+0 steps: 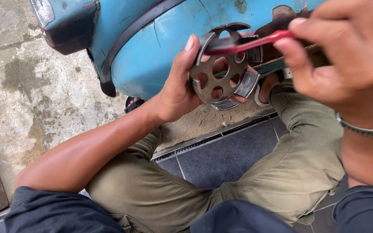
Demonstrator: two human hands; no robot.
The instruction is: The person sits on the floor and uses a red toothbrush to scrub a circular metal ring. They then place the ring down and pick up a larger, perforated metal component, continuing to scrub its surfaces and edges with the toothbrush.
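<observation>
Under blue scooter (160,47), stained concrete (35,95)

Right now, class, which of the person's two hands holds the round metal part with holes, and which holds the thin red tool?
The left hand grips the round perforated metal part by its rim. The right hand pinches the red tool, whose tip crosses the part's top.

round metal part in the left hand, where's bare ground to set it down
Bare concrete lies left of the blue scooter body; dark tile shows between the knees. It is crowded around the round metal part, with both hands and the red tool.
</observation>
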